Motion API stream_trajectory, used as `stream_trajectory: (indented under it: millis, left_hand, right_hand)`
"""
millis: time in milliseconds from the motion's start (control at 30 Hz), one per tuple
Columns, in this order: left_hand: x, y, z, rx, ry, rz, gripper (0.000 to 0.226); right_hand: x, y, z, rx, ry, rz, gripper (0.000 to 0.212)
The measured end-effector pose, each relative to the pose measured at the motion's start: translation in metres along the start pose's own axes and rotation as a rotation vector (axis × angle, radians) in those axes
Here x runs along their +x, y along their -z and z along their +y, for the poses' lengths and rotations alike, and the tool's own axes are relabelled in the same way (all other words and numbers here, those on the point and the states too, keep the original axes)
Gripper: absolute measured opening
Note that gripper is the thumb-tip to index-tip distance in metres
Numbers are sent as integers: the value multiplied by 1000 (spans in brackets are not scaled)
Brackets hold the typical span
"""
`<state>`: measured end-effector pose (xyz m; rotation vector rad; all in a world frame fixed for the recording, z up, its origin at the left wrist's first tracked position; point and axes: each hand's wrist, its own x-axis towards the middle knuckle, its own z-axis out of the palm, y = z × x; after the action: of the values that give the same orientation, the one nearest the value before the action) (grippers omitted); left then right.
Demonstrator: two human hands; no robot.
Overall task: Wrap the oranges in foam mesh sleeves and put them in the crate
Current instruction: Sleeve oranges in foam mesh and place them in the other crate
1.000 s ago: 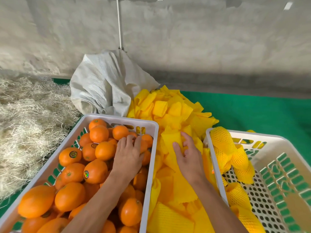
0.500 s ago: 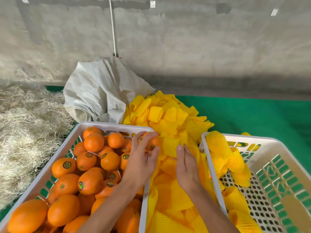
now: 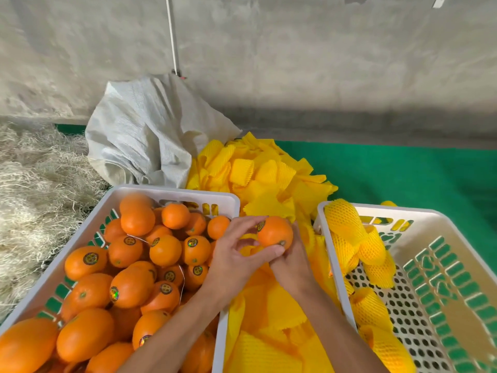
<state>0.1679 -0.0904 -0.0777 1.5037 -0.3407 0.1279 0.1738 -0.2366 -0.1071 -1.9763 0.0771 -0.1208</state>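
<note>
Head view. Centre: a smooth, round orange [image 3: 274,232] bearing a small round sticker is pinched by the left hand [image 3: 236,261], thumb beneath and curled fingertips over the top. The right hand [image 3: 293,267] lies directly behind and below the fruit, touching it; its fingers are hidden, so its grip cannot be told. A scrap of yellow foam mesh shows under the fruit, between the two hands.

At 8 o'clock: a white slotted plastic crate [image 3: 172,191] heaped with glossy stickered loose oranges [image 3: 165,250]. At 4 o'clock: a second white crate [image 3: 430,214], its floor perforated with round holes, holding wrapped oranges [image 3: 347,219] in netted yellow sleeves along its left wall. Between the crates and toward 12 o'clock: a pile of flattened yellow foam mesh sleeves [image 3: 266,176], ribbed and soft-edged.

At 11 o'clock: a crumpled white woven sack [image 3: 145,130]. At 9 o'clock: pale, stringy straw-like fibre [image 3: 35,189]. At 2 o'clock: green matting [image 3: 403,179] below a rough grey wall.
</note>
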Motion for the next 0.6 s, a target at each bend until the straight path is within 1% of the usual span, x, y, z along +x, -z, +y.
stream_trajectory:
  millis: [33, 67, 100, 200, 233, 300, 333, 433, 500, 600]
  left_hand:
    - [0, 1, 0, -15, -1, -21, 56]
    - [0, 1, 1, -32, 14, -30, 57]
    - [1, 2, 0, -44, 37, -30, 58]
    - [3, 6, -2, -83, 74, -40, 57]
    - [3, 7, -3, -105, 73, -56, 56]
    - [2, 11, -1, -148, 83, -97, 57]
    - [1, 11, 0, -157, 93, -121, 58]
    - [1, 9, 0, -121, 110, -155, 60]
    - [2, 9, 1, -122, 123, -150, 60]
    - [1, 12, 4, -141, 130, -170, 52]
  right_hand:
    - [-2, -1, -1, 57, 8, -18, 79]
    - [-2, -2, -1, 89, 52, -12, 76]
    - [-2, -2, -2, 102, 91, 9, 67]
    - [0, 0, -5, 48, 186, 109, 26]
    - [1, 2, -6, 12, 213, 156, 22]
    - [2, 5, -6, -13, 258, 231, 24]
    - [2, 6, -5, -7, 273, 243, 24]
    - [1, 5, -4, 3, 335, 208, 36]
    - [-2, 3, -6, 22, 371, 190, 37]
    - [-4, 3, -5, 49, 420, 180, 34]
